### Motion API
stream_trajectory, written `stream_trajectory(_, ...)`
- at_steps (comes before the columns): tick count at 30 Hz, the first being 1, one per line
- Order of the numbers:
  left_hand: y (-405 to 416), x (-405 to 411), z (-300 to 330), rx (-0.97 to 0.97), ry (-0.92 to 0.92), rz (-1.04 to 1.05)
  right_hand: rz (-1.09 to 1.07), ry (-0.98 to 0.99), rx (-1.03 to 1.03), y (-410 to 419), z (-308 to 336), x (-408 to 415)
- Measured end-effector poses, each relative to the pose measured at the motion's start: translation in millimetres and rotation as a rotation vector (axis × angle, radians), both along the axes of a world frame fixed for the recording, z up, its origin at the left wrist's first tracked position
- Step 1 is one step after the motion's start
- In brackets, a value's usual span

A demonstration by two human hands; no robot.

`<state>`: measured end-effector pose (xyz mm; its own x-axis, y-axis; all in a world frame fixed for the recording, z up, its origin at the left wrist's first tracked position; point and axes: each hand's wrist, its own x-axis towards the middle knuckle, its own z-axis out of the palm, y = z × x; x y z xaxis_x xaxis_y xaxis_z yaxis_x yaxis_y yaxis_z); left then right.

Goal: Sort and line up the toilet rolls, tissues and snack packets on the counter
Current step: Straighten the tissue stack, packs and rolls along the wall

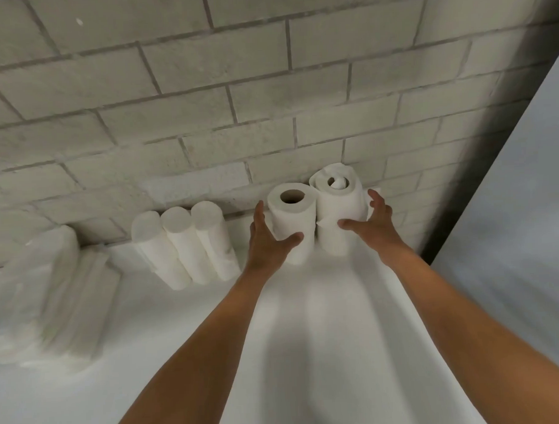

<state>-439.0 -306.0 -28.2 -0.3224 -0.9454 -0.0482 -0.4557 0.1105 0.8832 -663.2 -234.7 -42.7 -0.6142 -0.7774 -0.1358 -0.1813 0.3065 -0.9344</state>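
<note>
Two upright toilet rolls [293,224] stand touching at the far right of a white counter [324,322], against a pale brick wall [203,103]. The left hand [270,241] and right hand [373,222], fingers spread, cup them from either side. Three slimmer coreless rolls [190,244] line up left; stacked tissue packs [45,302] lie far left.
</note>
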Motion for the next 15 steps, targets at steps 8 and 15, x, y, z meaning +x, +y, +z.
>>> stream_trajectory(8,-3.5,-23.6,-23.7,0.039,0.101,0.038,0.241,0.011,-0.228,-25.5,-15.8,-6.0)
stream_trajectory(15,-9.0,-38.0,-29.3,0.047,0.124,0.046,0.219,0.022,-0.203,-36.9,-32.9,-0.7)
